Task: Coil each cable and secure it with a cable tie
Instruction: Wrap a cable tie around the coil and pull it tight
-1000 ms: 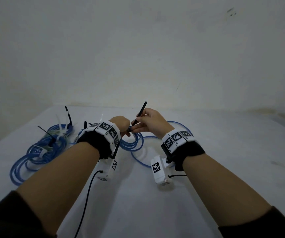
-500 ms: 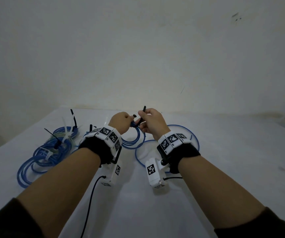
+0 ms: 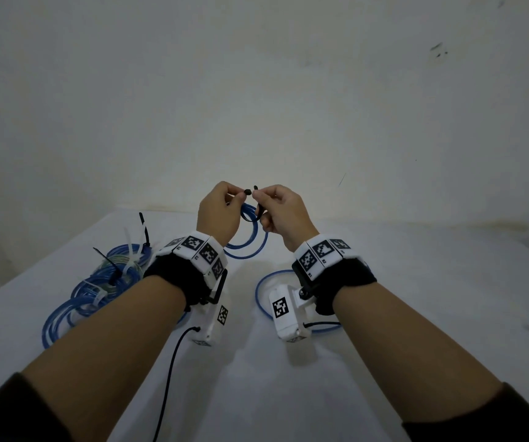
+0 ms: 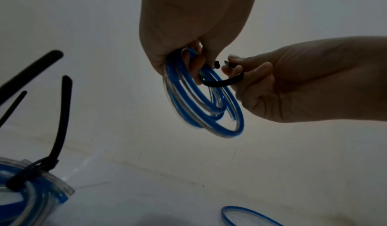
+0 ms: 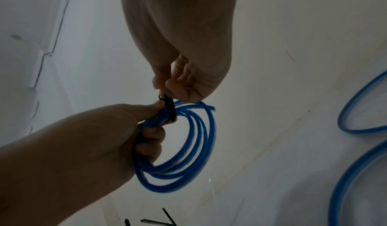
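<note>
Both hands are raised above the white table. My left hand grips a small coil of blue cable and pinches the head end of a black cable tie at its fingertips. My right hand pinches the tie's tail tip, a short gap from the head. In the left wrist view the black tie curves under the blue coil as an unclosed loop. The right wrist view has the tie crossing the coil's top strands, and the cable's cut end sticks out beside it.
A pile of blue coils bound with black and white ties lies at the table's left. A loose loop of blue cable lies on the table under my right wrist. A thin black lead hangs from the left wrist camera.
Both hands have lifted the coil up off the table. The tie, which stuck straight up, is now bent round the coil with its tail tip brought close to its head.
</note>
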Demonstrator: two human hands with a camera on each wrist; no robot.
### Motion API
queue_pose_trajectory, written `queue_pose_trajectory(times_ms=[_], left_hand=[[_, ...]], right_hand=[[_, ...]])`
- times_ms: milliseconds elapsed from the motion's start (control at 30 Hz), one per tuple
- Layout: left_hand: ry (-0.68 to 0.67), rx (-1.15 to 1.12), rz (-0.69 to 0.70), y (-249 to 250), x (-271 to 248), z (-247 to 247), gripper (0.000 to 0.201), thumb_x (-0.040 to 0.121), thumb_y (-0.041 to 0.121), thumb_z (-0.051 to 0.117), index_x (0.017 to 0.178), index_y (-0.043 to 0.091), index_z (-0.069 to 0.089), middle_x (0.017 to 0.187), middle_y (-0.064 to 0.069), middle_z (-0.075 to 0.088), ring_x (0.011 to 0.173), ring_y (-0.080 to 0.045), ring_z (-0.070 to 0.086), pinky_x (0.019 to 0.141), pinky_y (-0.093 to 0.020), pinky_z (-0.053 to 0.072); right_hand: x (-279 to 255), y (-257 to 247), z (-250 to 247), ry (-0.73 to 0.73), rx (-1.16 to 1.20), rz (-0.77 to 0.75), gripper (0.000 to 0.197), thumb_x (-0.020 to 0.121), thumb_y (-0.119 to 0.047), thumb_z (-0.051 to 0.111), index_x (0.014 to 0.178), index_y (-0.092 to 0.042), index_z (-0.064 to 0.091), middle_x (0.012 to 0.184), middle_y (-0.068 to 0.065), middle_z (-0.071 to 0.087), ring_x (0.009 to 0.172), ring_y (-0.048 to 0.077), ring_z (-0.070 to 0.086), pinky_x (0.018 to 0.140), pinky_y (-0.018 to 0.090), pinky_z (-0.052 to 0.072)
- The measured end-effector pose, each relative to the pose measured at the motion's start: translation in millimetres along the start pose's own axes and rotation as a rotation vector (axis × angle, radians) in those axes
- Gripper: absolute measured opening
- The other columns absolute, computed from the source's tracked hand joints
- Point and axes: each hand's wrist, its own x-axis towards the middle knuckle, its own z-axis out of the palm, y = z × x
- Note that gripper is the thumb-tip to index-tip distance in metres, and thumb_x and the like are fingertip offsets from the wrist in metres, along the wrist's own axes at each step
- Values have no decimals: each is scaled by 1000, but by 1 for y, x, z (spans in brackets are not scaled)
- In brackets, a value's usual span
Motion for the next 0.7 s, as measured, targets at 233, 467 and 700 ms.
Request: queue_pose_trajectory(times_ms=[233,467,700], left_hand=[[27,20,-17,-1,-2,-5,7,94,16,51,92,13,56,85,0,58,76,-12,54,66,-20,40],[15,38,-23,-3,-3,-8,10,93,17,52,97,10,59,80,0,57,67,-7,50,59,-14,36],[45,37,-70,-3,-2,-10,7,94,19,51,95,14,57,73,6,52,65,-3,48,57,-15,34]], right_hand=[[4,6,5,17,-36,18,15,93,-18,56,95,-3,58,62,5,56,41,9,46,49,24,42],[5,12,6,21,-67,50,19,94,-17,54,81,-5,61,62,5,56,44,11,47,51,23,44],[-1,10,12,-22,-63,25,8,92,-13,57,93,-5,58,60,5,56,38,9,45,46,22,40]])
